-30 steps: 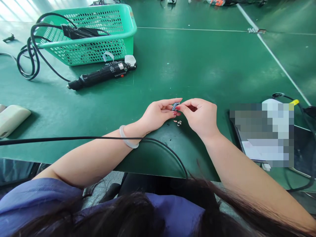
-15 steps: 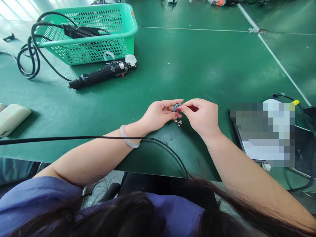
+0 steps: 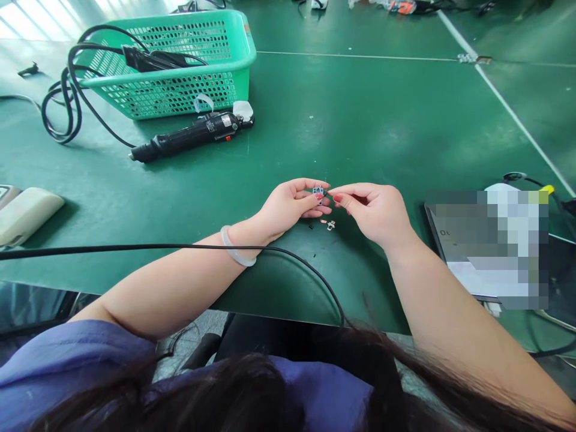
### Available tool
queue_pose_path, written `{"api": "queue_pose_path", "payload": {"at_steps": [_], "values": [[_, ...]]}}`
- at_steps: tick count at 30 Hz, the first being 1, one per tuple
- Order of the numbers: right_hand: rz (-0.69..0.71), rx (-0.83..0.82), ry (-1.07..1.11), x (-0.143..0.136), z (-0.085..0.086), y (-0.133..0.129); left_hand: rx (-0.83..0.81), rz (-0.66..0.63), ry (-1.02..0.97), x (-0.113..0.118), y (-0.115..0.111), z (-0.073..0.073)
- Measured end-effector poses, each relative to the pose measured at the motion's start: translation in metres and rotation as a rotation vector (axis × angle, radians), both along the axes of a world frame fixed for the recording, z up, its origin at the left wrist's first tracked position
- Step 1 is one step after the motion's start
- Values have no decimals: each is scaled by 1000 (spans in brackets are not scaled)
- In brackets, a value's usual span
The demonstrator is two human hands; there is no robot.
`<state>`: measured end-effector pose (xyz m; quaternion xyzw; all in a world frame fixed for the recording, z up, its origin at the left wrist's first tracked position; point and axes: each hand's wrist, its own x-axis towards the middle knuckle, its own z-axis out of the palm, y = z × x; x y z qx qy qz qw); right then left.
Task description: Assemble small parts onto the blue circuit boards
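Observation:
My left hand pinches a small blue-grey part with holes between thumb and fingers. Just to its right is my right hand, thumb and index finger drawn together. Its index fingertip is at the part's right edge; whatever lies in that pinch is too small to make out. On the table below the fingers are a small metal piece, a tiny copper-coloured piece and a dark fragment.
A green perforated basket holds black cables at the upper left. In front of it lies a black electric screwdriver. A black cable crosses above my left forearm. A blurred flat stack is at right, a pale device at left.
My right hand has drawn slightly right, away from the part. The part has turned in my left fingers and shows more of its face. The whole view has shifted slightly.

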<state>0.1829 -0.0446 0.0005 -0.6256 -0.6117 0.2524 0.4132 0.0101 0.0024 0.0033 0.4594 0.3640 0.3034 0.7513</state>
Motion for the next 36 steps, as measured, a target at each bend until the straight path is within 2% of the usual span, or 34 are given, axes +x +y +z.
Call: {"api": "queue_pose_path", "payload": {"at_steps": [5, 13, 22, 28, 32, 36], "values": [[73, -67, -70, 2, -1, -1, -5, 20, 65, 0, 2, 1], [-6, -9, -91, -5, 0, -2, 142, -63, 131, 3, -2, -3], [-8, 0, -29, -4, 1, -2, 165, -92, 89, 3, 0, -6], [-20, 6, -31, -7, 1, -3, 147, -87, 94, 3, -1, -2], [-21, -31, -58, -3, 3, -2, 98, -22, 84, 3, -2, 0], [49, -133, -240, 3, 3, -2, 54, 104, 44, 3, 1, -3]]}}
